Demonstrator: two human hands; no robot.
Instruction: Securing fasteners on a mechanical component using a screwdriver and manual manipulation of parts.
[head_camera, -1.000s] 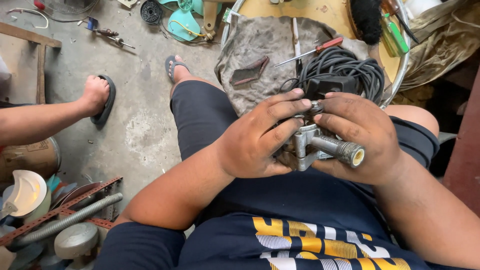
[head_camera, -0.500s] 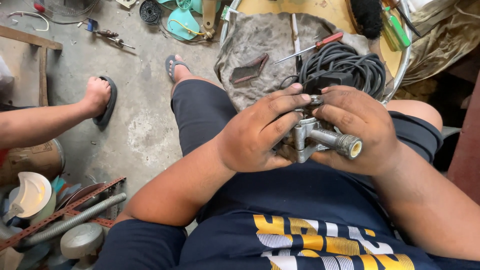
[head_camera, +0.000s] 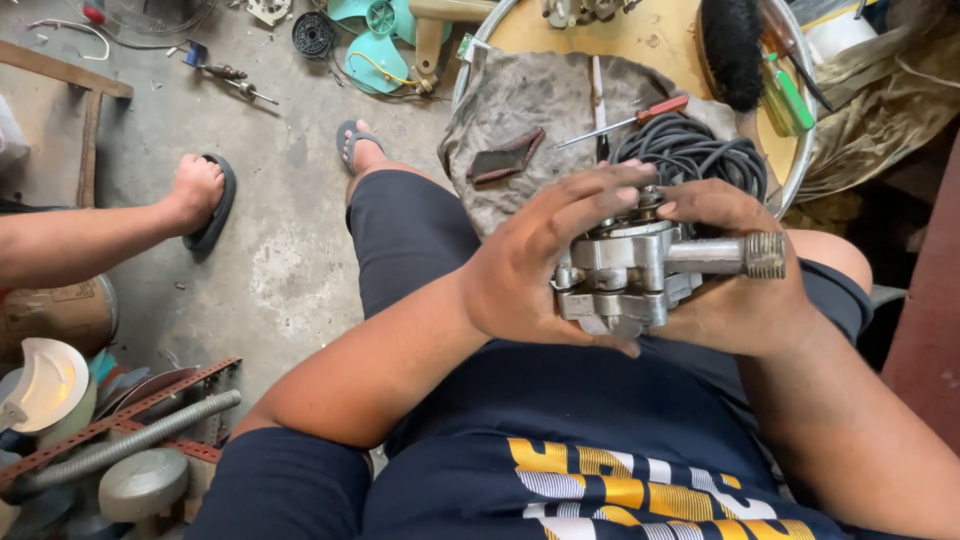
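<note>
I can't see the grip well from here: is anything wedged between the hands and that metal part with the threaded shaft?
Nothing visible. The left hand and right hand both grip the metal part directly, bare skin on metal. The cable coil and grey cloth lie on the round tray behind, apart from the hands.

Beyond the grip lie a black cable coil (head_camera: 700, 155), a red-handled screwdriver (head_camera: 625, 118) and a grey rag (head_camera: 520, 105); far left, another person's sandalled foot (head_camera: 198, 195).

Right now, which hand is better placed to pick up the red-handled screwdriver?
Probably the right hand: the red-handled screwdriver lies just beyond it, though both hands grip the metal gearbox.
</note>
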